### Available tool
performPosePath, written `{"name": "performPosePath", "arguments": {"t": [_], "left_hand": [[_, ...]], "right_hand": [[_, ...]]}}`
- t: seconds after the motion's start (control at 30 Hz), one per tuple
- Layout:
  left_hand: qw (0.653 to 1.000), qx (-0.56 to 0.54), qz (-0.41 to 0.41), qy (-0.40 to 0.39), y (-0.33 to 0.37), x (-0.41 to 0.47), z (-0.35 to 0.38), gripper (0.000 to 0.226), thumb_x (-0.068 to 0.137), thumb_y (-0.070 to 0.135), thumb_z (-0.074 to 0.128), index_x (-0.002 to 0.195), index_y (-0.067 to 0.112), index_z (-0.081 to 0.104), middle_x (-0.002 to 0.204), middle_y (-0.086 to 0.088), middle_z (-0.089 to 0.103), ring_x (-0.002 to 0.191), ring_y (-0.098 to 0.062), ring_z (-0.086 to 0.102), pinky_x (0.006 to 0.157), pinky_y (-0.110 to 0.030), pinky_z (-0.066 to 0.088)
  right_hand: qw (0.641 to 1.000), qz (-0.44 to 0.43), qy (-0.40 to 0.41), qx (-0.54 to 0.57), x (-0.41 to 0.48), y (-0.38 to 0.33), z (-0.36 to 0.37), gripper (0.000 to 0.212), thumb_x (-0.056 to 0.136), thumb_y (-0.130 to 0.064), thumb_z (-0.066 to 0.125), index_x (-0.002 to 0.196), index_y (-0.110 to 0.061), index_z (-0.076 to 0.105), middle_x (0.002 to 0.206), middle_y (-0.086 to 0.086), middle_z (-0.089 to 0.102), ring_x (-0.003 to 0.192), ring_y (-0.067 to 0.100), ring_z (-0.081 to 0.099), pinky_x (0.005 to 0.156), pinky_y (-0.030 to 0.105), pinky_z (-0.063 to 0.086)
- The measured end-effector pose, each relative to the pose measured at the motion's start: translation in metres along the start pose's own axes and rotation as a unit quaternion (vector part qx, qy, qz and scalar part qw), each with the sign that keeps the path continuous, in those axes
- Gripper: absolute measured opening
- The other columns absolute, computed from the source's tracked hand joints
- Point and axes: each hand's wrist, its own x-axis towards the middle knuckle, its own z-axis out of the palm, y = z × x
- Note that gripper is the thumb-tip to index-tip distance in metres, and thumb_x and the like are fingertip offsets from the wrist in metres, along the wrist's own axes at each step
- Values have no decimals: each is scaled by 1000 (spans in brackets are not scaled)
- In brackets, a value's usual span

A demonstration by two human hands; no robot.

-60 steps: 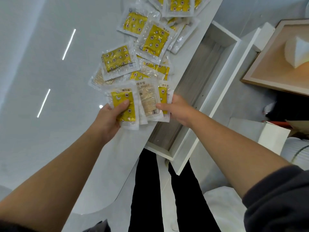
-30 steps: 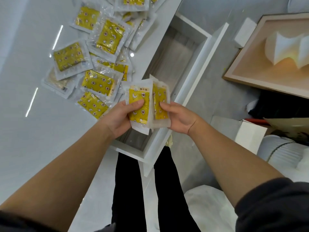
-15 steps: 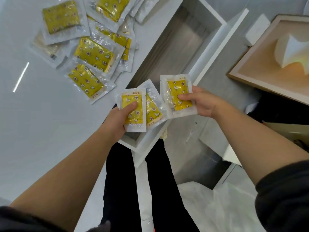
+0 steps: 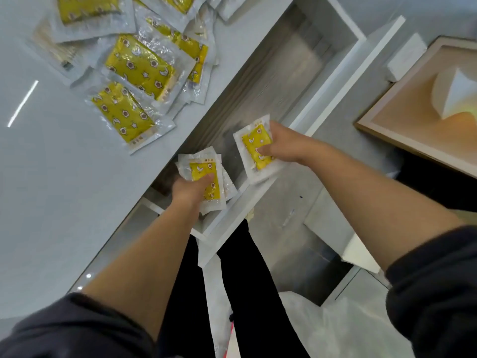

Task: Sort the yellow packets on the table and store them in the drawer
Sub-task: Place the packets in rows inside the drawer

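Observation:
My left hand (image 4: 189,191) grips a small stack of yellow packets (image 4: 204,167), thumb on the top one, low inside the open white drawer (image 4: 335,81) near its front corner. My right hand (image 4: 286,146) holds a single yellow packet (image 4: 254,144) a little to the right, over the drawer's front part. Several more yellow packets (image 4: 139,64) in clear wrappers lie overlapping on the white table (image 4: 51,189) at the upper left.
The drawer's grey floor stretches away toward the upper right. A wooden framed tray (image 4: 402,104) with a white folded shape sits on the floor at right. White boxes and a plastic bag (image 4: 335,329) lie below. My legs stand under the drawer front.
Both hands carried the packets from the table edge over the drawer. The stack split: the right hand took one packet aside, and both hands have dropped lower into the drawer.

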Motion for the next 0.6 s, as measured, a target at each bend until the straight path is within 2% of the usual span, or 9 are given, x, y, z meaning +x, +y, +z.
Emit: {"name": "performPosePath", "arguments": {"t": [0.1, 0.17, 0.27, 0.33, 0.4, 0.43, 0.5, 0.53, 0.6], "left_hand": [[999, -42, -11, 21, -10, 20, 14, 48, 83, 28, 72, 126, 22, 52, 111, -5, 65, 96, -26, 65, 91, -46, 52], [999, -36, 1, 35, -15, 35, 16, 45, 87, 24, 64, 130, 20, 51, 115, -9, 64, 95, -28, 63, 90, -41, 51], [989, 118, 3, 92, -19, 52, 9, 35, 91, 15, 53, 124, 6, 55, 120, -18, 62, 106, -35, 62, 90, -41, 52], [953, 275, -6, 129, -16, 54, 1, 26, 95, 16, 48, 115, 5, 60, 118, -17, 64, 108, -33, 61, 84, -34, 49], [908, 402, 21, 117, -10, 44, -2, 29, 98, 19, 44, 117, 4, 59, 121, -16, 62, 111, -32, 58, 83, -32, 45], [888, 446, 31, 105, -7, 40, -3, 30, 98, 20, 44, 119, 3, 57, 118, -15, 61, 109, -33, 57, 82, -33, 43], [862, 481, 104, 122, -1, 34, -3, 28, 97, 22, 47, 121, 9, 48, 111, -14, 57, 96, -31, 56, 77, -35, 43], [853, 485, 156, 114, 3, 32, -2, 31, 95, 22, 49, 124, 14, 42, 119, -13, 54, 98, -31, 55, 78, -38, 45], [818, 518, 243, 56, 11, 39, 4, 55, 91, 20, 55, 138, 27, 27, 145, -4, 34, 123, -31, 46, 90, -46, 47]], "right_hand": [[996, -29, -3, -87, 24, -13, 4, 61, 90, -18, 62, 141, -11, 30, 123, 4, 53, 112, 23, 55, 89, 30, 46], [992, -46, -2, -120, 39, -18, 11, 70, 90, -13, 61, 147, -11, 22, 133, 9, 49, 119, 25, 51, 84, 24, 40], [989, -37, -15, -139, 62, -16, 28, 71, 88, -9, 62, 148, -12, 23, 136, 12, 49, 120, 28, 52, 81, 25, 42], [990, -13, -16, -141, 72, -13, 40, 72, 87, -9, 63, 148, -13, 24, 139, 13, 48, 120, 29, 52, 84, 28, 45], [991, 9, -5, -136, 78, -12, 47, 75, 87, -10, 63, 149, -14, 22, 142, 11, 45, 123, 28, 50, 88, 29, 46], [990, 15, 4, -140, 80, -13, 49, 77, 86, -10, 64, 150, -15, 21, 141, 10, 46, 122, 27, 51, 85, 29, 46], [987, 18, 30, -159, 86, -14, 49, 78, 85, -10, 64, 150, -17, 21, 138, 9, 49, 119, 26, 53, 79, 27, 44], [985, 17, 45, -168, 88, -13, 48, 79, 85, -8, 62, 150, -19, 20, 138, 9, 50, 119, 26, 53, 78, 27, 44], [980, 17, 79, -179, 92, -13, 46, 76, 84, -5, 59, 149, -20, 22, 134, 9, 51, 118, 28, 53, 76, 29, 43]]}}
